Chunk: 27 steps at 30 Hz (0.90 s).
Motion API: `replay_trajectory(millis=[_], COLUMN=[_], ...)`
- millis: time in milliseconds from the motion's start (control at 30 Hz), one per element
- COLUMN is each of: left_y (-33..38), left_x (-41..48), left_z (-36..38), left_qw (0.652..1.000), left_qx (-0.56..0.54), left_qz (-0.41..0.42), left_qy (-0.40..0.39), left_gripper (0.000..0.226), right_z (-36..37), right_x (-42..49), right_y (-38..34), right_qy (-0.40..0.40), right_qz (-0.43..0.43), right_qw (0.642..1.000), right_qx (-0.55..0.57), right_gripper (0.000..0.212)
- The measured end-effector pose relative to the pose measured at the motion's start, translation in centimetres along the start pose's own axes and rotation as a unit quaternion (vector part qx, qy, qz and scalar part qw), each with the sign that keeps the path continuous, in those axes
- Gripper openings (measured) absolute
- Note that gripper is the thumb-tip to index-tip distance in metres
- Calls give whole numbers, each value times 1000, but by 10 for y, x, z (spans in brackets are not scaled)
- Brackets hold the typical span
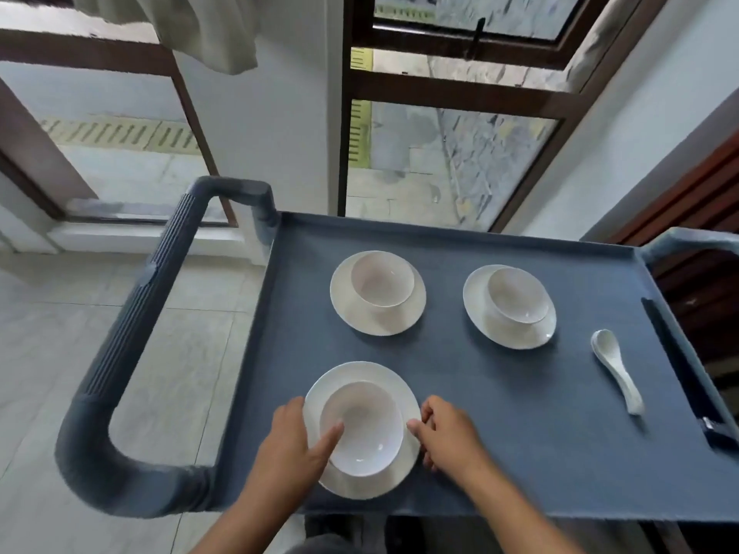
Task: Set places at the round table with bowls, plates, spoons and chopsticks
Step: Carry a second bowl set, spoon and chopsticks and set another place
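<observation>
Three white plates, each with a white bowl on it, stand on a grey service cart's top tray (500, 413). The nearest plate (360, 479) carries a bowl (362, 427). My left hand (294, 445) grips the plate's left rim, its thumb resting on the bowl's edge. My right hand (446, 433) holds the plate's right rim. Two more sets sit farther back: a left plate (378, 319) with its bowl (382, 278), and a right plate (510, 333) with its bowl (518, 295). A white ceramic spoon (618, 369) lies at the tray's right.
The cart's thick grey handle (120, 353) loops out at the left, and another handle (692, 241) is at the far right. Tiled floor (80, 333) lies left of the cart. Brown-framed windows (456, 90) and a white wall stand behind it.
</observation>
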<state>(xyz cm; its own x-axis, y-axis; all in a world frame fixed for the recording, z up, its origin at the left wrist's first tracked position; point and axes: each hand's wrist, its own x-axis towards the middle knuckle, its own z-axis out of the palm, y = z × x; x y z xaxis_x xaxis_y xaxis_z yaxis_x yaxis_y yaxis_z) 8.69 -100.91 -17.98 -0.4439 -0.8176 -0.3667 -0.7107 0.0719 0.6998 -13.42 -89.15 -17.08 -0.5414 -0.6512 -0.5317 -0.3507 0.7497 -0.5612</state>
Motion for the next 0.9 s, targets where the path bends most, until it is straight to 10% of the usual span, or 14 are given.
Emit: replay_trajectory(millis=[367,767,900], left_y=[31,98,128], left_x=[3,19,22], left_z=[-21,40,77], left_qw=[989,934,911], left_qx=[-133,-329,-370], left_qz=[-25,0,-31], left_qy=[-58,-141,-179], left_gripper=[68,13,28], right_z=[-8,-89,-135], right_x=[-20,-34,-28], right_y=[5,48,82], right_qy=[39,70,64], right_qz=[6,21,22], right_qw=[998,978,977], right_qx=[47,198,204], right_gripper=[28,23,22])
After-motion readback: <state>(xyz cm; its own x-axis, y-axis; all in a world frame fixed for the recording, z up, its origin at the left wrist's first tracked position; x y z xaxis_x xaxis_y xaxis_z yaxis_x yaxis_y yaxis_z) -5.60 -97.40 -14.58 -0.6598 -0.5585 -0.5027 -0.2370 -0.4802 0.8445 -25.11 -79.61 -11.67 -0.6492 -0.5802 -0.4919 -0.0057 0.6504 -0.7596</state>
